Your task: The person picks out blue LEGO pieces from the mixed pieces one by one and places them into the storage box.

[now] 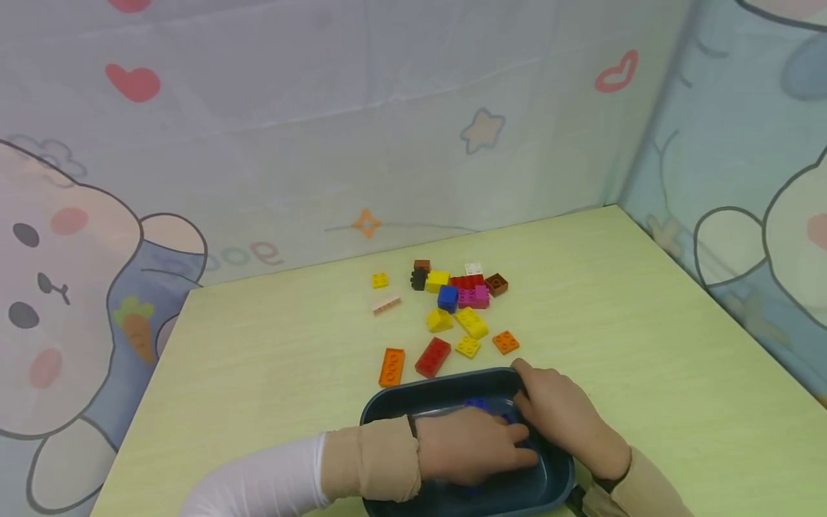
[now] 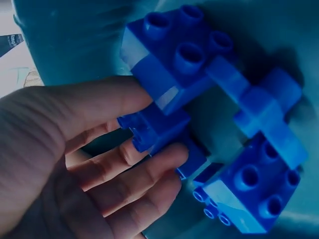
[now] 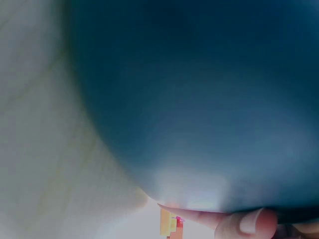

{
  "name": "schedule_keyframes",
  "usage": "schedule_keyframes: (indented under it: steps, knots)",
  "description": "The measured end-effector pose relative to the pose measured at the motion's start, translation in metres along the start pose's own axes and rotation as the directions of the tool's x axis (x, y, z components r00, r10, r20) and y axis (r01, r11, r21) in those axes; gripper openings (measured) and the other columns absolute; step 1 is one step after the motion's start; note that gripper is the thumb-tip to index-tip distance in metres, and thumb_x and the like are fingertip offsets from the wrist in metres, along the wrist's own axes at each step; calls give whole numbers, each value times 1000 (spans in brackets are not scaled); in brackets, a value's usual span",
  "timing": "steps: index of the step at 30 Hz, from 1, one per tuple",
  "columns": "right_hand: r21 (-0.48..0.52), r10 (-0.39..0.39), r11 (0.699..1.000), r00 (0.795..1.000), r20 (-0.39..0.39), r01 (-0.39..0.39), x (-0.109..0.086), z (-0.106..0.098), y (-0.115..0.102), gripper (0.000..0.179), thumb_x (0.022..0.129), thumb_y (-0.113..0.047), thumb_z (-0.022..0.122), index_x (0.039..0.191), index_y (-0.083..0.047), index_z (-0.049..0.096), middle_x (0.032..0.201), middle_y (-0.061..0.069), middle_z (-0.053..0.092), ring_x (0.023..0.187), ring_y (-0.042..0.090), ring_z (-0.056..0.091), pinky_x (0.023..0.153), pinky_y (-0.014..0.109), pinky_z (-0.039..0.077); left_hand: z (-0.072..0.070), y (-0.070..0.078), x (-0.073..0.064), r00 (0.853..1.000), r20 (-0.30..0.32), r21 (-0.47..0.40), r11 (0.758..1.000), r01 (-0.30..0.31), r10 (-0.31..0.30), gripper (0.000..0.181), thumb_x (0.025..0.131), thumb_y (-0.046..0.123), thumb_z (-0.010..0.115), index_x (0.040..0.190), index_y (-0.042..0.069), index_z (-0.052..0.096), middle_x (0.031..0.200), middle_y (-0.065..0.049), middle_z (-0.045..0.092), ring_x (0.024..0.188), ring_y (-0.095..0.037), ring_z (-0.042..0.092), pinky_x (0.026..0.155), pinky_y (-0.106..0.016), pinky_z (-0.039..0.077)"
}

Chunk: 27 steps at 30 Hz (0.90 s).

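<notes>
A dark blue tray (image 1: 439, 380) sits at the table's near edge with several blue bricks (image 2: 259, 194) lying in it. My left hand (image 1: 510, 449) reaches inside the tray. In the left wrist view the left hand (image 2: 162, 127) pinches a small blue brick (image 2: 142, 130) between thumb and fingers, beside a larger blue brick (image 2: 174, 64). My right hand (image 1: 543, 402) grips the tray's far right corner, fingers curled over the rim. The right wrist view is blurred: the tray wall (image 3: 199, 99) fills it, with my thumb (image 3: 249, 224) at the bottom edge.
Several loose bricks lie on the yellow-green table (image 1: 646, 345) beyond the tray: a red brick (image 1: 433, 356), an orange brick (image 1: 391, 366), yellow bricks (image 1: 472, 322), a blue cube (image 1: 447, 298), pink and brown ones. Printed cloth walls enclose the back and right.
</notes>
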State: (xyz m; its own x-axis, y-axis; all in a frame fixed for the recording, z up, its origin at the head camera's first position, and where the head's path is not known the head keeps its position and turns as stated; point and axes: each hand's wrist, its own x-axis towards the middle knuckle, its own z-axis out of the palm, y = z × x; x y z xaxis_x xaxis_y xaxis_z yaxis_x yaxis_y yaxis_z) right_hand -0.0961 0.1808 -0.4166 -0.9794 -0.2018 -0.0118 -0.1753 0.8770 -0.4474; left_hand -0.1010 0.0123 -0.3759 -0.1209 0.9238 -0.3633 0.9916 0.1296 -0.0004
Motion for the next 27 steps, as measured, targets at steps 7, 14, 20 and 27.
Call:
schedule_keyframes:
  steps: [7, 14, 20, 27]
  knots:
    - [9, 8, 1000, 1000, -1, -8, 0, 1, 0, 18, 87, 1, 63, 104, -3, 59, 63, -1, 46, 52, 14, 45, 48, 29, 36, 1, 0, 5, 1000, 0, 0, 1000, 8, -8, 39, 97, 22, 69, 135, 28, 58, 111, 8, 57, 82, -5, 54, 72, -14, 46]
    - [10, 5, 1000, 1000, -12, -4, -1, 0, 0, 15, 87, 2, 63, 99, -5, 57, 61, 0, 44, 51, 14, 44, 47, 29, 35, 1, 0, 8, 1000, -23, 46, 999, -4, 5, 36, 100, 24, 66, 135, 26, 58, 116, 6, 59, 87, -5, 58, 77, -16, 49]
    - [9, 9, 1000, 1000, -9, -9, -1, -1, 0, 16, 87, 1, 64, 100, -5, 57, 61, -1, 43, 51, 15, 44, 47, 29, 35, 1, 0, 10, 1000, -23, 44, 999, -2, 3, 34, 101, 24, 63, 135, 26, 58, 120, 6, 58, 90, -5, 59, 78, -16, 49]
    - [10, 12, 1000, 1000, -4, -12, 0, 0, 0, 16, 87, 1, 64, 100, -5, 57, 61, 0, 44, 51, 15, 44, 47, 29, 34, 4, 2, 7, 999, -44, 7, 1000, 21, -21, 30, 104, 24, 58, 134, 25, 57, 112, 6, 56, 78, -5, 56, 66, -14, 45]
